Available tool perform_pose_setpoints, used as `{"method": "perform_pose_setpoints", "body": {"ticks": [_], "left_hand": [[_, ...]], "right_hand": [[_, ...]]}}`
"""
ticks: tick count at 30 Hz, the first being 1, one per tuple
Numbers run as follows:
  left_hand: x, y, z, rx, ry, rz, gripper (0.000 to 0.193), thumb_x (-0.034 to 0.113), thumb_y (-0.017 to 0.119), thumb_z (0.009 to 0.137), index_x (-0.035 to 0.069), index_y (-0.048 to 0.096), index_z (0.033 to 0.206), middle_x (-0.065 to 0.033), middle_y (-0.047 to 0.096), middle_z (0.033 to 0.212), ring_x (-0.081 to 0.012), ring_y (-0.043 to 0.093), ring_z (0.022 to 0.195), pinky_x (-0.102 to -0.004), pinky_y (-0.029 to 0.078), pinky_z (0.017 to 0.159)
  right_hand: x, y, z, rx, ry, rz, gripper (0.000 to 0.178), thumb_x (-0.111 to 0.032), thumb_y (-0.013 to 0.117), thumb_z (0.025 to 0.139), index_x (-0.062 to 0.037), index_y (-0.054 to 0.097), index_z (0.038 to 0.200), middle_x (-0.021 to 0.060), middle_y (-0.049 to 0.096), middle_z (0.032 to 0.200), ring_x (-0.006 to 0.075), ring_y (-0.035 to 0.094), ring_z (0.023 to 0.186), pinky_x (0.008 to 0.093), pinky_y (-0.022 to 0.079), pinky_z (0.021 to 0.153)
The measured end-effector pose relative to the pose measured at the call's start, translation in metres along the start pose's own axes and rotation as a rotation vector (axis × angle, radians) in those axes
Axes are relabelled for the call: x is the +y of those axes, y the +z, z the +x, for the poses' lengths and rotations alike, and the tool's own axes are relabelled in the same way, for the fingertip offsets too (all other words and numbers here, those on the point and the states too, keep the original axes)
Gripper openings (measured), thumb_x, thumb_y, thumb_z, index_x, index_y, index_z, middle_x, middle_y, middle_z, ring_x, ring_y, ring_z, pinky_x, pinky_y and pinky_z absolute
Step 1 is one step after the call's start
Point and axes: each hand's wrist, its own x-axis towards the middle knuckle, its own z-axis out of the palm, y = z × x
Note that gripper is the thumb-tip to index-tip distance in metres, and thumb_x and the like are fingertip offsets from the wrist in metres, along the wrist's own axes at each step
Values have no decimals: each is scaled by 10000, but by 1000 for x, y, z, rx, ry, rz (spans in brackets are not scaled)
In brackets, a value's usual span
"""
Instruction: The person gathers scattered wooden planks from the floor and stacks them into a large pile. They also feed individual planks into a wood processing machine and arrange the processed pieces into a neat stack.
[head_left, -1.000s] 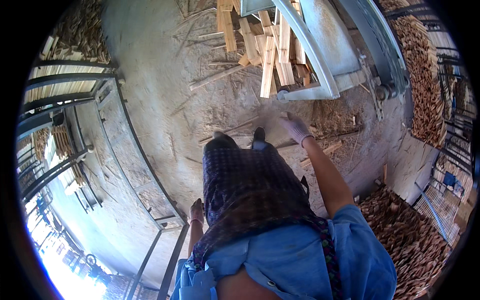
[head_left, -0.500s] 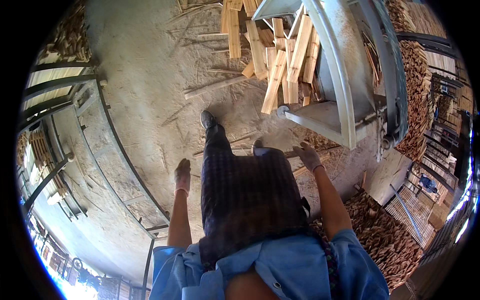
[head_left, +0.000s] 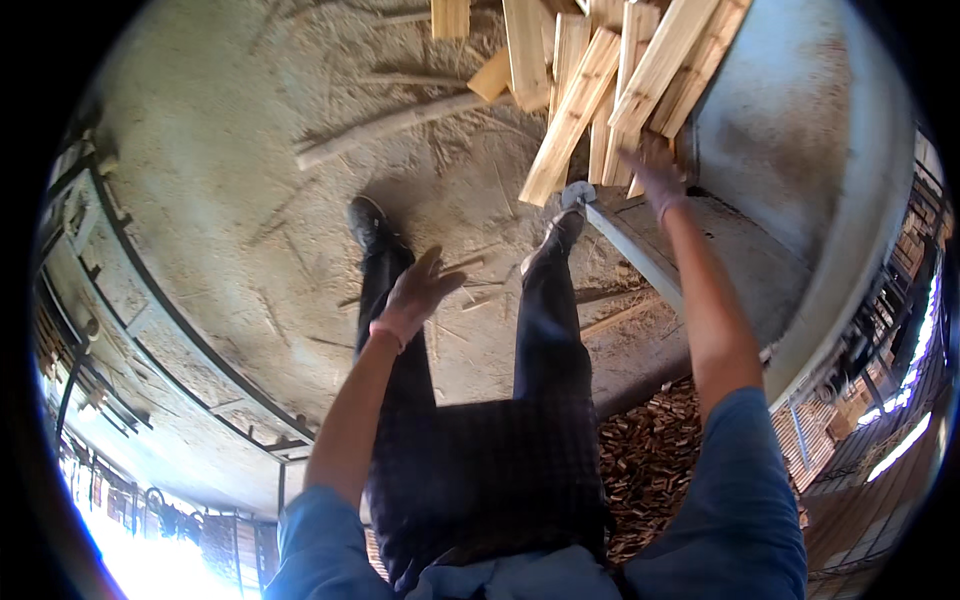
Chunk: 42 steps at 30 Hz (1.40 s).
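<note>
A loose heap of wooden boards (head_left: 575,105) lies ahead, pale and flat, crossing one another at several angles. Over the near ends of the boards reaches my right hand (head_left: 658,180), in a thin glove and slightly blurred by motion. Its fingers look stretched out, and I cannot tell whether they touch the wood. My left hand (head_left: 412,298), gloved too with a pinkish cuff, hangs above the floor in front of my left leg. Its fingers are apart with nothing in them.
A grey metal machine frame (head_left: 780,130) stands at the right, its low bar (head_left: 635,255) ending beside my right shoe (head_left: 560,235). Long wood strips (head_left: 390,130) litter the dusty floor. A dark metal rack (head_left: 180,320) runs along the left. Small wood pieces (head_left: 650,460) are heaped at lower right.
I have stepped closer to the boards and the machine frame. My right hand has reached forward to the boards; my left hand has swung inward and forward, its fingers spread.
</note>
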Motion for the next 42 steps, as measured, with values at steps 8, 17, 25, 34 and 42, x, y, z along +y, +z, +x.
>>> {"method": "perform_pose_setpoints", "body": {"ticks": [8,17,25,34,42], "left_hand": [[69,102,237,-115,99,121,1189,495,823,813,-25,106,1607,-307,283,1611,-416,302,1498,-429,268,1242],[94,150,365,-351,251,-211,1176,535,838,798,-15,177,1598,-274,311,1610,-344,299,1514,-437,312,1225],[124,180,343,-316,44,-37,558,238,677,981,212,501,1510,-101,575,1470,-278,490,1404,-397,337,1230],[71,93,180,-172,161,-12,402,-21,628,870,42,678,1264,-95,714,1247,-254,658,1183,-361,488,1095],[32,-13,83,89,-87,-213,451,288,731,934,-46,678,1232,-140,742,1144,-190,694,1066,-320,535,953]], "right_hand": [[4,-25,189,212,-39,176,779,-659,618,872,-81,607,1395,216,556,1439,349,550,1330,476,382,1129],[121,36,178,-31,-81,0,1009,-636,726,812,-2,402,1527,252,520,1462,385,501,1347,473,361,1155],[107,26,188,-312,-44,106,1021,-798,568,856,-19,461,1507,256,471,1516,383,358,1472,476,257,1216],[58,121,23,-207,99,372,728,-581,687,896,47,593,1252,181,693,1136,224,693,913,338,569,733],[-40,218,-33,-726,246,713,577,-413,758,900,-8,604,1281,95,685,1130,176,648,970,343,550,832]]}}
